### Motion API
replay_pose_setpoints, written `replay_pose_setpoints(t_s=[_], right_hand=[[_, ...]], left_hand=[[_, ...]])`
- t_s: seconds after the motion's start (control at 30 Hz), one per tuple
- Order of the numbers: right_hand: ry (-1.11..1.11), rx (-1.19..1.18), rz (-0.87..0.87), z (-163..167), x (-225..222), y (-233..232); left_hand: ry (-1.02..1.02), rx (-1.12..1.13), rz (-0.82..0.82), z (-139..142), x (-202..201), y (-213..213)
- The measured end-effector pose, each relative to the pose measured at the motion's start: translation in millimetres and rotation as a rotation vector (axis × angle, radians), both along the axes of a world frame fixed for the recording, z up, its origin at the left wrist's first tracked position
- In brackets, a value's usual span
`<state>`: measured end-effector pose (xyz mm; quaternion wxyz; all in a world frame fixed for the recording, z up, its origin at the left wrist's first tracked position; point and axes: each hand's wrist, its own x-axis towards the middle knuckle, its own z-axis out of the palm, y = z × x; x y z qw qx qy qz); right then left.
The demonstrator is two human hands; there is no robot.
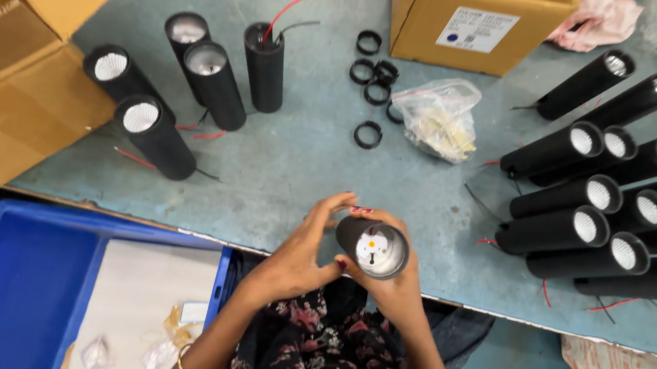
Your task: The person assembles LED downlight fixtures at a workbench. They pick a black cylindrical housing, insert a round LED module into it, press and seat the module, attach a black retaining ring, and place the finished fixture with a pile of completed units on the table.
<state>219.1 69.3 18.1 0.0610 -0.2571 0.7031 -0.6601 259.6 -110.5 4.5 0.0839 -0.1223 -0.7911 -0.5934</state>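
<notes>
Where hands (pixel 338 251) cup lamp tube (pixel 371 248), black rings (pixel 368 134) beyond.

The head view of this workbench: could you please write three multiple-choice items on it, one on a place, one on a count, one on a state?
1. Where does the clear plastic bag lie?
A. in front of the closed cardboard box
B. in the blue crate
C. in a hand

2. How many black cylinders stand upright at the left of the table?
A. two
B. five
C. nine

3. How is the black cylinder lamp held?
A. lying untouched
B. by both hands
C. by one hand

Answers: 1 A, it lies on the table just before the box. 2 B, five stand there. 3 B, left hand and right hand both grip it.
</notes>
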Motion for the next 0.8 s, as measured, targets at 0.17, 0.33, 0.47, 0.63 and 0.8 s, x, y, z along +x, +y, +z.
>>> replay_pose_setpoints(t_s=[0.17, 0.33, 0.47, 0.63, 0.8], right_hand=[[-0.022, -0.081, 0.084, -17.2, 9.6, 4.9], [0.007, -0.074, 0.074, -23.1, 12.8, 11.8], [0.013, -0.072, -0.087, -18.8, 12.4, -8.5], [0.259, 0.298, -0.097, -12.4, -17.7, -24.1], [0.158, 0.321, -0.044, 13.0, -141.3, -8.1]], left_hand=[[-0.022, 0.067, 0.021, -5.6, -4.2, 24.5], [0.029, 0.111, 0.009, -29.6, -2.5, 31.8], [0.17, 0.113, 0.105, -47.6, -11.0, 37.9], [-0.15, 0.125, 0.299, -59.9, -21.1, 34.8], [-0.015, 0.065, 0.354, -58.5, -30.3, 32.0]])
